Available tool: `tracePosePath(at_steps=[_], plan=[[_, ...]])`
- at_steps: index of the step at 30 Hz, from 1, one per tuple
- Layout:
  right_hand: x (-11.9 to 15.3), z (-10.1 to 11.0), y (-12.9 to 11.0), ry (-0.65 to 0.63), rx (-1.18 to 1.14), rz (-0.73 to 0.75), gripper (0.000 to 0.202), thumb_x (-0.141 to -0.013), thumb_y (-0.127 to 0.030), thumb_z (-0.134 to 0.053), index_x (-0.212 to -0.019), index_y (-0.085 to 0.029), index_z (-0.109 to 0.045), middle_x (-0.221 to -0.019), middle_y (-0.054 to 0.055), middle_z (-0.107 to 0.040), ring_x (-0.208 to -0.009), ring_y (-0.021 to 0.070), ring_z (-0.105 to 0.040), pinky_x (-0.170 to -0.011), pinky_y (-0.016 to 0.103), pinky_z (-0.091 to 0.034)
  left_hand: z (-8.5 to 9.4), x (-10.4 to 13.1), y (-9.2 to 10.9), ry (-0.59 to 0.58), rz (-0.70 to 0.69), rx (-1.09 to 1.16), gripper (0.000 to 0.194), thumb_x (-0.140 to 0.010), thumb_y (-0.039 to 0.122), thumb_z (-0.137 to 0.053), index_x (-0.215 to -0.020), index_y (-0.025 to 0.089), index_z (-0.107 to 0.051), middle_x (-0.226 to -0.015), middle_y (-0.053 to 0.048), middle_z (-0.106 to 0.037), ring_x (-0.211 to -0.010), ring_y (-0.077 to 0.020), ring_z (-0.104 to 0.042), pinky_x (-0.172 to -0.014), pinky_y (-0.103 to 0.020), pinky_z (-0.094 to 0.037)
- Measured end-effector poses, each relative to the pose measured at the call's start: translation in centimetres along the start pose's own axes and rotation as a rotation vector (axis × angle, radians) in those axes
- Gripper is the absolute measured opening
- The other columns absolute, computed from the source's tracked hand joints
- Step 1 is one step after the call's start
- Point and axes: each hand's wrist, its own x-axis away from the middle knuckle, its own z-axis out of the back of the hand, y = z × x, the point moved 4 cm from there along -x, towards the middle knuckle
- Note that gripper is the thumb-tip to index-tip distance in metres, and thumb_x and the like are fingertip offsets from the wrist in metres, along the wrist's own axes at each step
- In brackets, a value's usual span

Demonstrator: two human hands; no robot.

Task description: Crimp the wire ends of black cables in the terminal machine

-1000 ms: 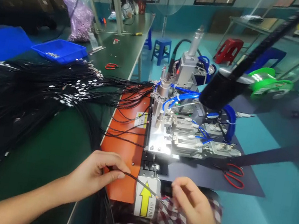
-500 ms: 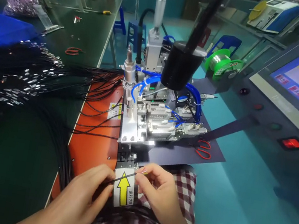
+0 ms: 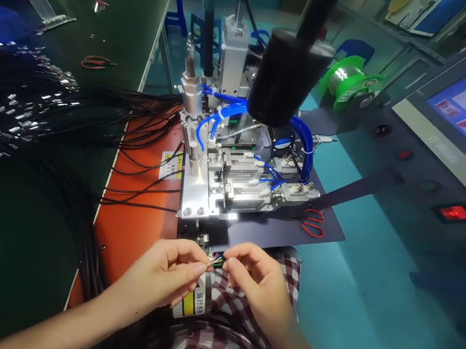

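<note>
Between my hands, a black cable's end fans out into several thin coloured wires point(image 3: 216, 261), red, blue, green and yellow among them. My left hand point(image 3: 174, 272) pinches the cable just behind the fan, its thumb and forefinger closed; the cable itself is mostly hidden by the fingers. At the wire tips, my right hand point(image 3: 257, 280) has its thumb and forefinger curled together in a pinch on the wires. Below the hands is a white label point(image 3: 198, 306) with a yellow arrow, partly covered by my left hand. The metal machine point(image 3: 240, 182) with blue air tubes stands just beyond.
Black cables point(image 3: 73, 195) lie in a heap at left, some across the orange plate point(image 3: 131, 217). Red-handled scissors point(image 3: 313, 223) rest right of the machine. A black cylinder point(image 3: 289, 79) hangs above. A green wire spool point(image 3: 346, 83) and a touchscreen panel point(image 3: 457, 140) stand right.
My left hand has moved right and up to the cable's end, close to my right hand. The wires now show fanned out. The view has shifted slightly.
</note>
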Motion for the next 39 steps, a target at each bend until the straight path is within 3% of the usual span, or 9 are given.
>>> tracePosePath(at_steps=[4, 7, 13, 16, 20, 28, 36, 39], plan=[[0.3, -0.7, -0.3, -0.048, -0.072, -0.039, 0.018, -0.078, -0.035, -0.064, -0.078, -0.017, -0.062, -0.066, -0.001, -0.059, -0.055, 0.0110, -0.051, -0.056, 0.023, -0.042, 0.0, 0.0, -0.2, 0.039, 0.021, 0.075, 0.026, -0.075, 0.037, -0.066, -0.076, 0.015, -0.051, -0.049, 0.005, -0.055, -0.042, -0.0066, -0.051, -0.042, -0.015, -0.039], [0.3, -1.3, -0.3, -0.096, -0.131, -0.059, 0.023, -0.080, -0.038, -0.063, -0.075, -0.016, -0.060, -0.063, -0.002, -0.057, -0.053, 0.0096, -0.049, -0.055, 0.022, -0.040, 0.0, -0.1, -0.2, 0.075, 0.002, 0.101, 0.024, -0.074, 0.033, -0.067, -0.075, 0.015, -0.050, -0.051, 0.004, -0.058, -0.046, -0.0068, -0.054, -0.046, -0.015, -0.042], [0.1, -1.8, 0.3, -0.164, -0.229, -0.048, 0.023, -0.082, -0.038, -0.063, -0.078, -0.015, -0.061, -0.066, -0.002, -0.057, -0.055, 0.0088, -0.049, -0.055, 0.021, -0.038, 0.0, 0.1, 0.0, 0.081, -0.012, 0.068, 0.021, -0.078, 0.032, -0.064, -0.075, 0.016, -0.050, -0.046, 0.006, -0.055, -0.040, -0.0043, -0.046, -0.038, -0.011, -0.033], [-0.2, -1.4, 0.4, -0.125, -0.243, -0.010, 0.022, -0.085, -0.037, -0.060, -0.080, -0.016, -0.062, -0.068, -0.002, -0.057, -0.056, 0.0085, -0.050, -0.055, 0.021, -0.038, 0.1, 0.3, 0.1, 0.074, -0.045, 0.056, 0.020, -0.082, 0.034, -0.060, -0.077, 0.015, -0.053, -0.043, 0.008, -0.048, -0.036, -0.0021, -0.037, -0.036, -0.011, -0.025], [-1.0, -0.9, 0.3, -0.050, -0.246, 0.032, 0.015, -0.082, -0.033, -0.064, -0.085, -0.018, -0.064, -0.071, -0.003, -0.058, -0.054, 0.0069, -0.048, -0.055, 0.020, -0.037, 0.1, 0.3, 0.1, 0.051, -0.091, 0.079, 0.019, -0.084, 0.034, -0.057, -0.082, 0.014, -0.058, -0.055, 0.005, -0.051, -0.040, -0.0016, -0.039, -0.037, -0.012, -0.023], [-1.5, -2.3, 0.5, -0.272, -0.365, -0.116, 0.020, -0.079, -0.036, -0.067, -0.081, -0.016, -0.066, -0.066, -0.002, -0.057, -0.050, 0.0062, -0.043, -0.050, 0.020, -0.030, 0.1, 0.3, -0.4, -0.008, -0.118, 0.093, 0.022, -0.089, 0.034, -0.049, -0.084, 0.015, -0.058, -0.054, 0.006, -0.044, -0.041, -0.0018, -0.027, -0.038, -0.014, -0.018], [-1.3, -2.8, 0.9, -0.306, -0.400, -0.145, 0.021, -0.080, -0.034, -0.066, -0.075, -0.014, -0.062, -0.068, -0.001, -0.057, -0.052, 0.0060, -0.041, -0.052, 0.019, -0.030, 0.1, 0.4, -0.3, -0.030, -0.111, 0.088, 0.022, -0.090, 0.035, -0.048, -0.085, 0.015, -0.057, -0.055, 0.007, -0.042, -0.042, -0.0025, -0.025, -0.038, -0.016, -0.016], [-0.8, -3.2, 1.2, -0.240, -0.346, -0.092, 0.022, -0.082, -0.034, -0.064, -0.073, -0.015, -0.058, -0.059, -0.004, -0.050, -0.049, 0.0065, -0.038, -0.050, 0.020, -0.029, 0.0, 0.4, -0.2, -0.011, -0.118, 0.076, 0.023, -0.090, 0.035, -0.048, -0.084, 0.015, -0.057, -0.056, 0.006, -0.042, -0.044, -0.0029, -0.026, -0.039, -0.015, -0.017]])
